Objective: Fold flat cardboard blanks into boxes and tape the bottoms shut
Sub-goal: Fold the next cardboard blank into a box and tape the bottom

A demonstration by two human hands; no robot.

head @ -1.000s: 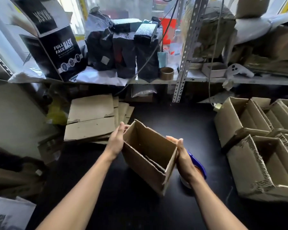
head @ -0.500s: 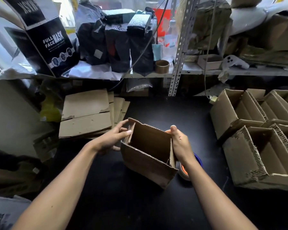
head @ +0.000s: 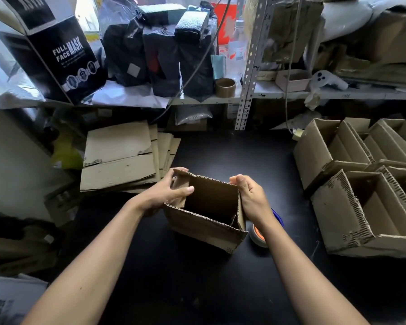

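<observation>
A small brown cardboard box (head: 204,225) stands opened into a square tube on the black table (head: 220,277), its open end facing up at me. My left hand (head: 167,193) grips the box's left end flap, thumb inside and fingers over the far corner. My right hand (head: 251,198) holds the right wall, thumb at the far rim. A tape dispenser with a blue handle and an orange core (head: 259,233) lies on the table just right of the box, mostly hidden by my right wrist. A stack of flat cardboard blanks (head: 120,158) lies at the left.
Several folded open boxes (head: 361,184) crowd the table's right side. A metal shelf (head: 291,93) runs across the back, holding a black mask box (head: 63,57), black bags and a brown tape roll (head: 225,86). Loose cardboard and bags lie at the far left.
The box has turned from tilted to nearly square with its opening facing up. My left hand moved from flat against the left side to gripping the left flap.
</observation>
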